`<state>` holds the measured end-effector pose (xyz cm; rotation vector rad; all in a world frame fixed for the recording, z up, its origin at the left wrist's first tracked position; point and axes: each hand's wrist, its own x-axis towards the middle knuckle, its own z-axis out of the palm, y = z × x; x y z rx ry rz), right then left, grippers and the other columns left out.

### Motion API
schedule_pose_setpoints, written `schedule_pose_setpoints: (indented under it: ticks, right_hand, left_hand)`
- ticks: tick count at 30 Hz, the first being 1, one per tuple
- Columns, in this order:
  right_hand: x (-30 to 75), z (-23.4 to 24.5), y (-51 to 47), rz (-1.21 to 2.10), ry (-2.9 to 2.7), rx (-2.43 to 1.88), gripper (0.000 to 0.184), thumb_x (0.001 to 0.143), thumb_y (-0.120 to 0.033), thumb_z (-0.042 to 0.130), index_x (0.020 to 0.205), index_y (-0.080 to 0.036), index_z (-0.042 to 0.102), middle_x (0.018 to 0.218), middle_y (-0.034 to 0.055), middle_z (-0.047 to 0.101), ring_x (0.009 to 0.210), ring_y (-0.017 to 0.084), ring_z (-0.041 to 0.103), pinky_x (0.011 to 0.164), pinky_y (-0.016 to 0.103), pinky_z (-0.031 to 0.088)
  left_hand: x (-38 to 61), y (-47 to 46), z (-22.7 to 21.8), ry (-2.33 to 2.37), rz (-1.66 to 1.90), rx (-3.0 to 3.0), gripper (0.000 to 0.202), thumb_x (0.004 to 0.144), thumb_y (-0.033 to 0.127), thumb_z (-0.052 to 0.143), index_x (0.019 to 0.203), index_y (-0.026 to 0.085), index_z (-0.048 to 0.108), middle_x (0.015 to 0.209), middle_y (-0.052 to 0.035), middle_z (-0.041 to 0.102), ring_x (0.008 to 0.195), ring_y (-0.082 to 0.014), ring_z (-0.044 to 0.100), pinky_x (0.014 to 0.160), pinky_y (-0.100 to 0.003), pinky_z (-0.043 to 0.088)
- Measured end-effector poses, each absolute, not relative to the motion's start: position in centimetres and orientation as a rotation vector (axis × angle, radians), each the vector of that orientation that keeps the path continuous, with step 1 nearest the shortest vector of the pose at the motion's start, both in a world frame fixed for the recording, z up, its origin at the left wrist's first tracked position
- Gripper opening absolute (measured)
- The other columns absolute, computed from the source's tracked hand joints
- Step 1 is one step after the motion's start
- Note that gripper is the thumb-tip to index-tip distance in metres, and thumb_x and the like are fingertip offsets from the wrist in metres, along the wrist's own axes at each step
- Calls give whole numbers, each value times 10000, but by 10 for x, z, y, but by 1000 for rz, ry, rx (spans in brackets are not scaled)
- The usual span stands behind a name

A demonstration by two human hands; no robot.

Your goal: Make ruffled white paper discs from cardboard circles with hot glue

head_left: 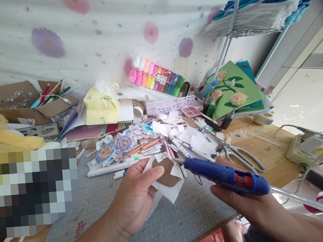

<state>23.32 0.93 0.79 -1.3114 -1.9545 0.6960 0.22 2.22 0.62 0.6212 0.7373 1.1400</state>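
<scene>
gripping brown card piece with white paper behind it in left hand, raised over grey cutting mat between far and near edges. gripping blue glue gun in right hand, aimed with nozzle at card's upper-right rim; can't tell if touching. would call it partway: see right and lower paper flaps spread outward, not yet folded in. see decorated discs piled along mat's far edge, looking finished.
</scene>
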Motion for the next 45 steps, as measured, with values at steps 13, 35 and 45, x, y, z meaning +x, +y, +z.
schedule_pose_setpoints:
  ticks: [13,35,45]
  right_hand:
    - [239,2,13,516,-2215,-1077,177,817,-237,543,989,-268,566,801,18,567,680,173,575,576,300,445]
    - [236,3,14,539,-2147,-1168,176,778,-181,560,934,-261,559,803,15,545,691,182,556,598,319,449]
    - [240,3,16,458,-2263,-1035,190,845,-274,526,1034,-285,544,805,22,537,685,175,553,565,306,421]
  left_hand:
    - [2,23,4,776,1127,635,258,771,168,662,1028,148,676,911,-87,745,820,-215,680,732,-309,515]
    - [4,19,3,863,1045,727,96,750,189,671,836,148,661,830,-77,729,699,-175,639,725,-334,495]
    - [4,18,7,849,1035,722,119,738,175,672,850,136,672,779,-91,728,667,-202,663,666,-324,497]
